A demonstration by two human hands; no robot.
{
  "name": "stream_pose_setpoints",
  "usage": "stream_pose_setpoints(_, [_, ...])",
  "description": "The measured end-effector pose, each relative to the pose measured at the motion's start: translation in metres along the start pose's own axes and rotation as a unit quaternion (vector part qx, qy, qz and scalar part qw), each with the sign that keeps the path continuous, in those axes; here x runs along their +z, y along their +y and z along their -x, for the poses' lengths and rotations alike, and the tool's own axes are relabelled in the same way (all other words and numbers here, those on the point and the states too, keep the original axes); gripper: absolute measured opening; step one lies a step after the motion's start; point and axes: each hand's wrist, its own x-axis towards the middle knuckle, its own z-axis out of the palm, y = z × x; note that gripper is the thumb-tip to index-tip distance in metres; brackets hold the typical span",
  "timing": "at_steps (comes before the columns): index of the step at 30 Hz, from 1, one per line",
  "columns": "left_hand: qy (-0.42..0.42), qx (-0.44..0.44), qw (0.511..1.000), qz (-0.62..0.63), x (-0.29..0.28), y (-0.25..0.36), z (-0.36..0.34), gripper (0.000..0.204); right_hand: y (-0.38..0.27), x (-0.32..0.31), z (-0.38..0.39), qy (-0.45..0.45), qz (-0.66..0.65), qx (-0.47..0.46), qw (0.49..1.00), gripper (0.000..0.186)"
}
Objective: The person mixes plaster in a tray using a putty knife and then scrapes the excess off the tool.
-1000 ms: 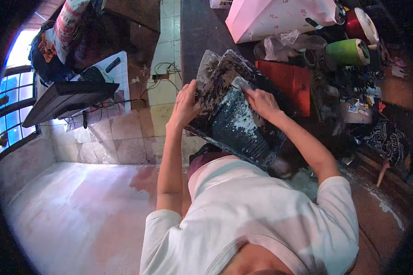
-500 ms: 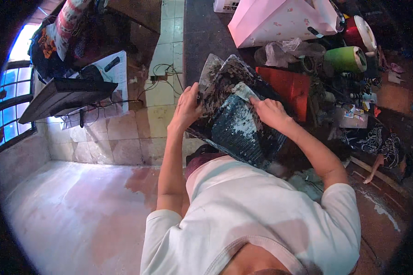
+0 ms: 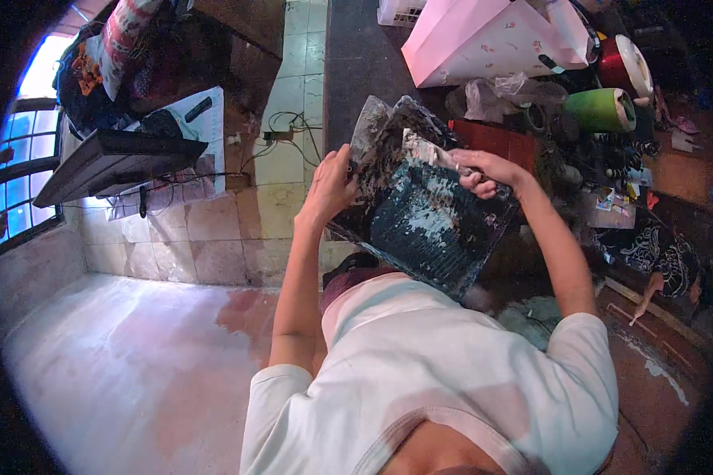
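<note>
A black tray [image 3: 444,245] with a ridged bottom, smeared with whitish and brown paste, tilts in front of my body. My left hand [image 3: 330,186] is closed on its left side, next to a flat grey piece [image 3: 370,123] whose lower part is hidden by the tray's edge and my fingers. In my right hand [image 3: 487,172] is a putty knife [image 3: 428,149], fingers wrapped round its dark handle. Pale paste coats the blade, which points left over the tray's dirty upper part.
Behind the tray is a dark tabletop [image 3: 356,55] with a pink floral bag [image 3: 491,43]. A red-orange box [image 3: 495,142], a green container [image 3: 602,110] and a red one [image 3: 622,63] stand to the right. A dark monitor [image 3: 111,162] is at the left; cables [image 3: 293,131] lie on tiles.
My right hand has shifted up and right and turned, so the knife's handle shows and its blade carries more visible paste. The left hand still grips the tray.
</note>
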Motion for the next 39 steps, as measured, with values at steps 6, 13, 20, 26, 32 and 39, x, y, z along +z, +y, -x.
stream_pose_setpoints(6, [0.059,-0.051,0.995,-0.063,-0.025,0.049,0.0,0.028,0.063,-0.017,-0.012,-0.254,-0.242,-0.053,0.935,0.023])
stream_pose_setpoints(13, [-0.137,-0.209,0.967,0.048,0.015,0.095,0.054,0.019,0.05,0.061,-0.004,0.052,-0.25,-0.16,0.953,0.016])
stream_pose_setpoints(20, [-0.08,-0.127,0.988,-0.036,0.037,0.098,0.053,0.02,0.061,0.076,-0.033,0.259,-0.109,-0.23,0.932,0.016])
stream_pose_setpoints(26, [-0.048,-0.06,0.997,-0.006,0.052,0.089,0.056,0.023,0.05,0.081,-0.045,0.243,-0.144,-0.245,0.927,0.015])
stream_pose_setpoints(32, [-0.08,-0.131,0.988,0.025,0.065,0.089,0.044,0.017,0.054,0.088,-0.049,0.24,-0.161,-0.242,0.926,0.014])
stream_pose_setpoints(39, [-0.125,-0.157,0.979,0.02,0.075,0.084,0.038,0.017,0.068,0.091,-0.049,0.31,-0.052,-0.224,0.923,0.016])
